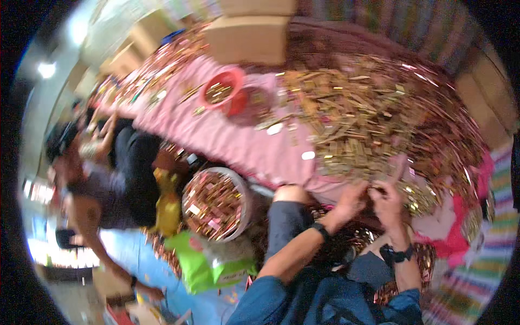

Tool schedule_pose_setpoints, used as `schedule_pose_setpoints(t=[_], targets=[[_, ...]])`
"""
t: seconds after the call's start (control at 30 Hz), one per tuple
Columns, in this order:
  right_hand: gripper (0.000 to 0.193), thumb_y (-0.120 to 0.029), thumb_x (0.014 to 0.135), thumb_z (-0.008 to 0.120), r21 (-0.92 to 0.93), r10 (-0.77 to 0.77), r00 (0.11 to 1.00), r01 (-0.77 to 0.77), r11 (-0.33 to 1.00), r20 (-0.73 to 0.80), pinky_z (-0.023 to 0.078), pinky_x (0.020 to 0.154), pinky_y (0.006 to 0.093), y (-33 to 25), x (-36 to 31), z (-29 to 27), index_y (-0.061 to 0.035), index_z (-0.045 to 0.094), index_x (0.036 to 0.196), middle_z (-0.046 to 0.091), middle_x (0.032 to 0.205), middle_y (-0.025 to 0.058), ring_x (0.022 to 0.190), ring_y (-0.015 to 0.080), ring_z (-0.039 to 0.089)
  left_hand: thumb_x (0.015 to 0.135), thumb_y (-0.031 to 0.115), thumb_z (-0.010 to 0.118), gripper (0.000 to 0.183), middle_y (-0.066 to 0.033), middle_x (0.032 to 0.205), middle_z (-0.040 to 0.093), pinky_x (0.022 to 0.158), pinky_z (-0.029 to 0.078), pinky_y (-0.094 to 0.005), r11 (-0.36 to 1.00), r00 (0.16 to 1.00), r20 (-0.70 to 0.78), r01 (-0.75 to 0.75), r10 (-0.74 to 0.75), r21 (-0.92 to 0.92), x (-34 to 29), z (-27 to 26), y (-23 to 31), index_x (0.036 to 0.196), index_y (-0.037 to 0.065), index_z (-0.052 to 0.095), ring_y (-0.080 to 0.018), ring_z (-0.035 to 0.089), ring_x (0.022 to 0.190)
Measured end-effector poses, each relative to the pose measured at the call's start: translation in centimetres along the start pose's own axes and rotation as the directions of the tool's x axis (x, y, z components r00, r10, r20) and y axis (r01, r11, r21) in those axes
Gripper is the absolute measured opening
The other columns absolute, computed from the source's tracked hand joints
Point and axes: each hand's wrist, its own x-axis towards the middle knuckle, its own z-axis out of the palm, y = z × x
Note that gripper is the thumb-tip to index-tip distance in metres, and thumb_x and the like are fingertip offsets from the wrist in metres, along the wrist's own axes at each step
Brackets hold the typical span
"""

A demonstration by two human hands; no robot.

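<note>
A large heap of small flat gold and copper-coloured pieces (pixel 368 119) lies in front of me on a pink cloth (pixel 244 143). My left hand (pixel 352 199) is at the near edge of this heap, its fingers drawn together. Close beside it, my right hand (pixel 387 201) is also closed, thumb and fingers bent in a pinch. Whatever sits between the fingers of either hand is too small and blurred to make out. Both wrists carry dark bands.
A red bucket (pixel 236 97) with some pieces stands on the cloth. By my left knee is a white tub (pixel 245 203) full of copper-coloured pieces, with a green bag (pixel 192 262) below. Another person (pixel 97 195) sits at left. A cardboard box (pixel 246 40) stands behind.
</note>
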Motion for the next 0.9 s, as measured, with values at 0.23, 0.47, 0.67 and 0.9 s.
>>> schedule_pose_setpoints(t=[0.23,0.47,0.67,0.9], targets=[[0.028,-0.012,0.089,0.069,-0.143,-0.166,0.979,0.149,0.978,-0.116,0.054,0.077,0.0350,1.9,1.0,-8.0,0.0005,0.070,0.114,0.072,0.097,0.0133,0.085,0.0230,0.069,0.082,-0.003,0.062,0.016,-0.0225,0.085,0.053,0.070,0.044,-0.0481,0.997,0.989,0.138,0.064,-0.057,-0.043,3.6,2.4,2.9,0.096,0.000,0.054,-0.0459,0.053,0.081],[0.019,-0.011,0.090,0.062,-0.456,-0.240,0.923,0.082,0.886,-0.300,0.051,0.066,0.0427,3.7,6.9,-11.0,0.0042,0.069,0.098,0.066,0.078,0.0198,0.070,0.0343,0.066,0.089,0.004,0.068,0.020,-0.0206,0.079,0.048,0.063,0.042,-0.0462,0.998,0.993,0.111,0.045,-0.050,0.049,3.9,2.0,3.2,0.089,0.001,0.048,-0.0433,0.049,0.071],[0.017,-0.008,0.087,0.068,-0.515,-0.260,0.916,0.071,0.854,-0.304,0.046,0.061,0.0476,5.5,11.0,-11.4,0.0024,0.059,0.078,0.059,0.071,0.0230,0.065,0.0400,0.061,0.089,0.005,0.069,0.022,-0.0199,0.077,0.048,0.059,0.041,-0.0458,0.998,0.995,0.094,0.020,-0.026,0.066,4.4,2.9,3.7,0.088,0.001,0.048,-0.0428,0.049,0.068],[0.025,-0.011,0.083,0.073,-0.545,-0.350,0.891,0.149,0.825,-0.287,0.044,0.060,0.0526,5.6,12.2,-10.3,0.0030,0.055,0.074,0.058,0.071,0.0253,0.068,0.0459,0.059,0.090,0.006,0.070,0.022,-0.0188,0.076,0.050,0.060,0.042,-0.0465,0.995,0.997,0.048,-0.060,0.056,0.078,4.4,3.2,2.9,0.089,0.002,0.049,-0.0409,0.052,0.068]])
